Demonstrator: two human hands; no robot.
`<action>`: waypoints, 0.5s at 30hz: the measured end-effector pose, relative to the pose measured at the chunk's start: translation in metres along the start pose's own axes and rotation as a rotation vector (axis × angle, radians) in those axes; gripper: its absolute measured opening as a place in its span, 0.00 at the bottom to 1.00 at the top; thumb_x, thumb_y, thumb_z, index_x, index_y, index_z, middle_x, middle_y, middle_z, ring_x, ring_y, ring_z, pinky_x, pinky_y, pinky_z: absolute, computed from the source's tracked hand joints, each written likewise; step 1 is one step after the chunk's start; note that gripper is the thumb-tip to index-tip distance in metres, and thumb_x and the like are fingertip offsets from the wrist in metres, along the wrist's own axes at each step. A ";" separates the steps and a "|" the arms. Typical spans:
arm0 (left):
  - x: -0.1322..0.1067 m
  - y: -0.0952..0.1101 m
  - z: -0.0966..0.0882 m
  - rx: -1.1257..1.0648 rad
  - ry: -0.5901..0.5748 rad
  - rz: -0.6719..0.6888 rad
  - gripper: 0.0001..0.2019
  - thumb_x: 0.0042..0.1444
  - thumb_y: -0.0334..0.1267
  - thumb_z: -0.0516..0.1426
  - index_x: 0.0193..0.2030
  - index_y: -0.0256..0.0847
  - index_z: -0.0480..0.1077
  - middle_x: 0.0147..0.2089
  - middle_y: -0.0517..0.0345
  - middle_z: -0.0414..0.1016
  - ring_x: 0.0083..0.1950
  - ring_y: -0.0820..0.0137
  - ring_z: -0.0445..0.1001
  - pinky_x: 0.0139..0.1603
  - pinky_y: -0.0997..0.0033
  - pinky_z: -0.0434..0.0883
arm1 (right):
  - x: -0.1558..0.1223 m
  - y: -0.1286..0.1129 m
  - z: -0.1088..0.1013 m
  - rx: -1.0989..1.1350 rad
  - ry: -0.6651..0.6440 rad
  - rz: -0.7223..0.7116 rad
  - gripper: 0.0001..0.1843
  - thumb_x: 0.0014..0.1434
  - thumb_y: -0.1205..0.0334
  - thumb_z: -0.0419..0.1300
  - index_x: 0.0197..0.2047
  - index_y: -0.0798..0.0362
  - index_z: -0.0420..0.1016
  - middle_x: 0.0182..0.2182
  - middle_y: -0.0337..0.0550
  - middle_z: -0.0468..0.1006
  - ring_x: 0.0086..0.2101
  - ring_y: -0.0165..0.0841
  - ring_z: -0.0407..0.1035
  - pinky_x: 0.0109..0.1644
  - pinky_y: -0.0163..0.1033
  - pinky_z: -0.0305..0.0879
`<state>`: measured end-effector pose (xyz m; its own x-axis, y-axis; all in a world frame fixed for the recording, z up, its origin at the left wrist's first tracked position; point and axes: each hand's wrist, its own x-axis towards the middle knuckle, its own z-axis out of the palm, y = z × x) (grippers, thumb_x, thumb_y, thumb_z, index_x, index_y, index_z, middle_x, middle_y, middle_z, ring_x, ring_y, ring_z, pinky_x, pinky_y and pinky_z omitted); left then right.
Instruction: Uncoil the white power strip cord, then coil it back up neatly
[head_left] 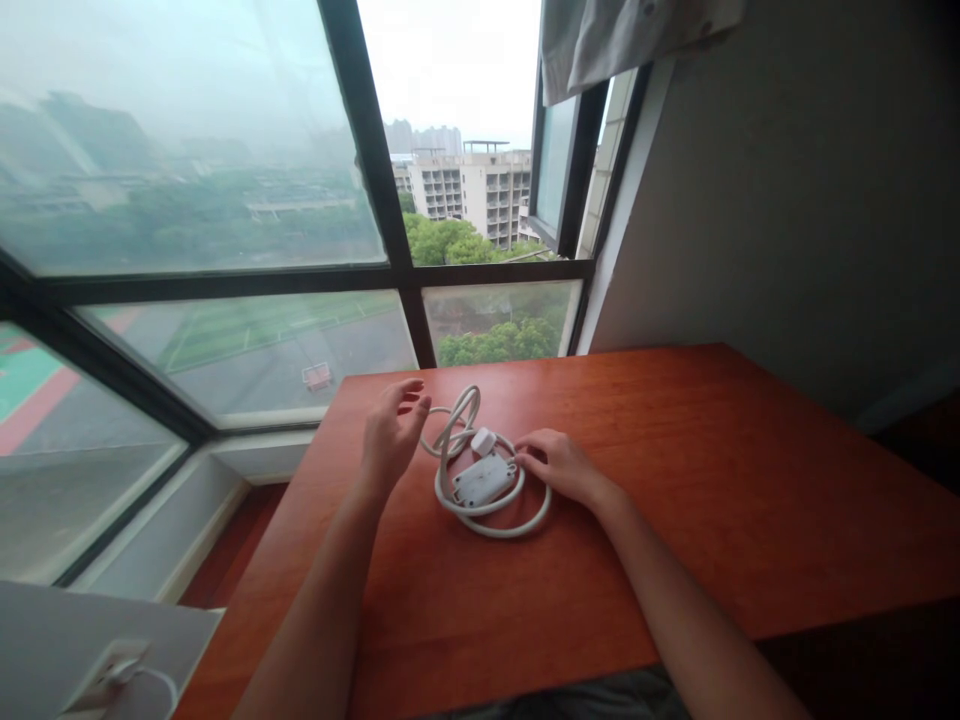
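Observation:
A white power strip (484,480) lies on the reddish wooden table (675,480), ringed by its thick white cable (487,520) in loose coils, with the white plug (484,440) resting just behind it. My left hand (391,432) hovers just left of the coil, fingers apart and curved, holding nothing. My right hand (559,465) rests on the table at the right side of the coil, its fingertips touching the cable and the strip's end.
A large window (300,270) with dark frames stands beyond the table's far edge. A grey wall (787,200) rises on the right. A white wall socket with a cord (112,675) sits at the bottom left. A cloth (615,35) hangs at the top.

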<state>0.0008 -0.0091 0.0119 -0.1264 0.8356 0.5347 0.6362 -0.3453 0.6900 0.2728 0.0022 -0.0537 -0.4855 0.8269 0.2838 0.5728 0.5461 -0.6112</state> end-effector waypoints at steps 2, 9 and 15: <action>-0.003 0.007 0.003 0.025 -0.017 0.068 0.15 0.60 0.45 0.55 0.49 0.38 0.69 0.49 0.49 0.74 0.45 0.65 0.75 0.45 0.63 0.74 | 0.000 0.005 -0.001 -0.013 0.024 -0.002 0.08 0.62 0.59 0.59 0.40 0.50 0.79 0.35 0.43 0.79 0.36 0.34 0.70 0.43 0.38 0.63; -0.015 0.026 0.021 0.135 -0.218 0.292 0.20 0.59 0.41 0.56 0.58 0.41 0.64 0.58 0.46 0.67 0.57 0.60 0.69 0.55 0.59 0.69 | 0.000 0.031 -0.009 -0.113 0.207 0.097 0.08 0.62 0.61 0.58 0.36 0.50 0.79 0.35 0.44 0.79 0.39 0.37 0.70 0.46 0.41 0.64; -0.023 0.039 0.027 0.245 -0.225 0.424 0.20 0.59 0.40 0.56 0.58 0.41 0.64 0.58 0.44 0.65 0.57 0.58 0.66 0.57 0.56 0.65 | -0.001 0.038 -0.006 -0.104 0.219 0.133 0.09 0.62 0.61 0.56 0.39 0.51 0.78 0.37 0.46 0.79 0.40 0.37 0.72 0.47 0.40 0.65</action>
<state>0.0491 -0.0308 0.0135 0.3295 0.7248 0.6051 0.7580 -0.5852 0.2881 0.2995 0.0231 -0.0725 -0.2536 0.8953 0.3663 0.6918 0.4325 -0.5782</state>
